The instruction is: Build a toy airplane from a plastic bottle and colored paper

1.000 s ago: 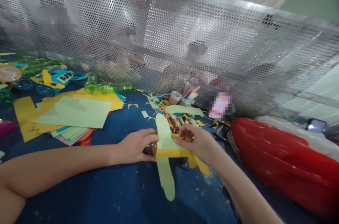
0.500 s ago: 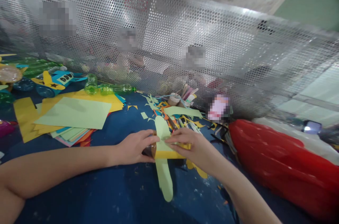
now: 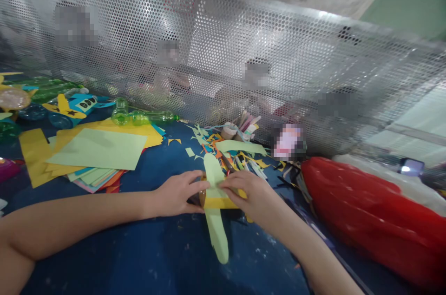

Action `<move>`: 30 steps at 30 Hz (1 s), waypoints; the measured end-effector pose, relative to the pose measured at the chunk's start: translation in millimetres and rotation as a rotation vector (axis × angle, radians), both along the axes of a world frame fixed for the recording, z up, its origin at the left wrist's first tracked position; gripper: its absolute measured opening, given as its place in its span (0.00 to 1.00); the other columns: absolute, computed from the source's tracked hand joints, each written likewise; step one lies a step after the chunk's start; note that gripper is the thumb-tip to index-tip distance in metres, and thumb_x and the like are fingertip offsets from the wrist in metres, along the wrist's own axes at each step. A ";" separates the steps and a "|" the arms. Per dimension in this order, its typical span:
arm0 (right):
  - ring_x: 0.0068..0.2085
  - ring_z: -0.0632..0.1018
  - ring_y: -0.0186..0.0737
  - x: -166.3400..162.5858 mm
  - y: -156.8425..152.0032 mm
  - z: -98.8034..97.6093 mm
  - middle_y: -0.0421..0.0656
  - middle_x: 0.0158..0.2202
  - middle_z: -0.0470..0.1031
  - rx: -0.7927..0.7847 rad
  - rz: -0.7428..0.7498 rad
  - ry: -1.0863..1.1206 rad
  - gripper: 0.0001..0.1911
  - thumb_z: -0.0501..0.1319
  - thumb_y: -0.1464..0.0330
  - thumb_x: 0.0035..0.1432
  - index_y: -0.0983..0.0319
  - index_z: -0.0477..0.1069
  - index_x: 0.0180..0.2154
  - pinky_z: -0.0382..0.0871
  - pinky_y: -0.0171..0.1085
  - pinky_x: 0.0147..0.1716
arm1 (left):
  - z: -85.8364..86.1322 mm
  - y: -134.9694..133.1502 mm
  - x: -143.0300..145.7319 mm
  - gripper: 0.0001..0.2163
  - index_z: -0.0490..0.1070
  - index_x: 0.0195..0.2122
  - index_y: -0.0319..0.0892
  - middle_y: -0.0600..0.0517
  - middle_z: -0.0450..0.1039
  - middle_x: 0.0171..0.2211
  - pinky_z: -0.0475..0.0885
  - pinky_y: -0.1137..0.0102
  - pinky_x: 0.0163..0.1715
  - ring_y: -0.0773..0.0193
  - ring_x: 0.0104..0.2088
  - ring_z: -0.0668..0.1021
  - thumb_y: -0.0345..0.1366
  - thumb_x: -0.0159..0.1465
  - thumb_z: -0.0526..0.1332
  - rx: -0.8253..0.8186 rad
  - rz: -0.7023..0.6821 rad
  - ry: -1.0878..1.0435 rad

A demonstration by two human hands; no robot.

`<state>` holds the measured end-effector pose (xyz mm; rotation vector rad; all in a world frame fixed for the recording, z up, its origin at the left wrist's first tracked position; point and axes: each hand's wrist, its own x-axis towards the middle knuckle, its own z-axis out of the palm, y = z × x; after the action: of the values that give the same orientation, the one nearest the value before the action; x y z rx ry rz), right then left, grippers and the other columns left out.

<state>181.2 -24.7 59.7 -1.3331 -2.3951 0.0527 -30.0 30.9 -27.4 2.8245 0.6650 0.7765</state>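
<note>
My left hand grips the end of a brownish plastic bottle lying on the blue tabletop, thumb below and fingers above. Yellow paper is wrapped around the bottle. Across it lies a long pale green paper strip with rounded ends, shaped like a wing. One end of the strip points away from me, the other towards me. My right hand is closed, its fingertips pressed together on the middle of the strip, over the bottle. The bottle's right end is hidden behind this hand.
Stacked coloured paper lies left, with a finished bottle plane and green bottles behind. Paper scraps, a phone and a red plastic bag lie right. A perforated metal screen stands behind; people sit beyond it.
My right hand has shifted slightly and its forearm has moved a little to the right. The near end of the green strip has swung slightly right. My left hand stays in place.
</note>
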 end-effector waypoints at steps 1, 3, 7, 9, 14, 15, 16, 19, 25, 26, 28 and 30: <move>0.37 0.76 0.41 0.0 -0.6 -0.9 0.43 0.33 0.78 0.016 -0.014 -0.015 0.09 0.58 0.76 0.54 0.61 0.76 0.33 0.70 0.40 0.39 | 0.8 -0.3 0.2 0.27 0.59 0.54 0.43 0.39 0.61 0.55 0.69 0.59 0.46 0.50 0.52 0.69 0.52 0.57 0.59 -0.004 0.003 0.002; 0.36 0.75 0.42 0.7 -1.8 -1.4 0.44 0.32 0.77 0.040 -0.039 -0.055 0.09 0.59 0.77 0.53 0.61 0.76 0.33 0.70 0.41 0.39 | 2.5 -0.8 0.3 0.27 0.59 0.53 0.43 0.40 0.61 0.55 0.69 0.59 0.46 0.50 0.52 0.69 0.52 0.57 0.59 -0.019 0.010 0.008; 0.36 0.75 0.44 3.6 -3.1 2.4 0.45 0.32 0.77 0.069 -0.030 -0.161 0.06 0.62 0.76 0.51 0.62 0.76 0.33 0.70 0.43 0.39 | 3.4 -1.3 -0.2 0.27 0.59 0.53 0.44 0.41 0.61 0.55 0.69 0.59 0.46 0.50 0.53 0.68 0.51 0.57 0.60 -0.047 0.010 0.006; 0.36 0.75 0.45 6.1 -2.4 4.6 0.45 0.31 0.77 0.063 -0.028 -0.202 0.06 0.62 0.75 0.50 0.62 0.75 0.33 0.70 0.43 0.39 | 2.6 -1.3 -0.6 0.27 0.59 0.53 0.44 0.41 0.60 0.55 0.68 0.59 0.47 0.50 0.53 0.68 0.51 0.57 0.59 -0.046 0.010 0.002; 0.37 0.75 0.43 16.0 3.3 2.9 0.43 0.33 0.77 0.039 -0.043 -0.167 0.07 0.62 0.73 0.50 0.60 0.73 0.34 0.70 0.42 0.39 | 0.8 -1.1 -0.7 0.28 0.59 0.54 0.45 0.42 0.61 0.55 0.69 0.59 0.46 0.50 0.52 0.69 0.52 0.55 0.60 -0.054 0.016 -0.027; 0.37 0.75 0.43 18.1 4.7 1.6 0.43 0.33 0.77 0.036 -0.045 -0.163 0.07 0.62 0.73 0.50 0.59 0.73 0.34 0.70 0.42 0.39 | 0.7 -1.3 -0.5 0.29 0.59 0.54 0.46 0.42 0.61 0.54 0.69 0.59 0.46 0.50 0.51 0.69 0.53 0.55 0.60 -0.055 0.014 -0.035; 0.37 0.75 0.43 20.0 5.9 0.2 0.43 0.33 0.77 0.034 -0.043 -0.164 0.07 0.62 0.73 0.49 0.59 0.73 0.34 0.70 0.42 0.39 | 0.7 -1.5 -0.2 0.29 0.59 0.54 0.46 0.42 0.62 0.54 0.69 0.60 0.45 0.51 0.51 0.70 0.54 0.55 0.60 -0.055 0.012 -0.042; 0.37 0.76 0.44 24.0 9.0 -3.3 0.43 0.33 0.77 0.029 -0.014 -0.174 0.07 0.61 0.73 0.49 0.59 0.73 0.33 0.71 0.42 0.38 | 0.2 -1.9 0.6 0.29 0.60 0.53 0.47 0.43 0.62 0.54 0.70 0.61 0.44 0.51 0.51 0.70 0.55 0.54 0.60 -0.041 0.014 -0.053; 0.36 0.76 0.42 20.1 7.2 -3.6 0.42 0.33 0.77 0.052 0.006 -0.158 0.07 0.61 0.72 0.49 0.58 0.72 0.33 0.71 0.41 0.36 | -0.8 -2.0 1.3 0.28 0.61 0.53 0.48 0.44 0.62 0.54 0.71 0.62 0.44 0.53 0.49 0.72 0.54 0.54 0.61 -0.001 0.031 -0.038; 0.36 0.76 0.42 17.9 6.6 -3.3 0.42 0.33 0.77 0.047 0.014 -0.151 0.06 0.61 0.72 0.50 0.58 0.71 0.33 0.71 0.40 0.36 | -0.7 -2.1 1.4 0.28 0.61 0.53 0.48 0.44 0.62 0.54 0.71 0.62 0.44 0.53 0.49 0.71 0.54 0.54 0.61 0.001 0.031 -0.037; 0.36 0.76 0.40 12.8 6.1 -2.8 0.41 0.33 0.76 0.026 0.040 -0.137 0.04 0.59 0.71 0.53 0.58 0.71 0.32 0.71 0.39 0.36 | -0.7 -2.2 1.6 0.28 0.61 0.53 0.48 0.43 0.62 0.54 0.70 0.62 0.45 0.52 0.49 0.71 0.54 0.53 0.61 0.005 0.029 -0.038; 0.37 0.76 0.40 8.2 6.4 -2.6 0.42 0.33 0.76 0.000 0.056 -0.129 0.04 0.58 0.70 0.55 0.58 0.71 0.31 0.71 0.39 0.37 | -0.5 -2.2 1.7 0.29 0.61 0.53 0.48 0.43 0.62 0.54 0.70 0.62 0.46 0.52 0.50 0.70 0.54 0.53 0.61 0.000 0.029 -0.040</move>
<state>189.4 -18.3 57.1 -1.3060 -2.5400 -0.0179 -28.3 28.8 -27.9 2.7975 0.7007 0.8358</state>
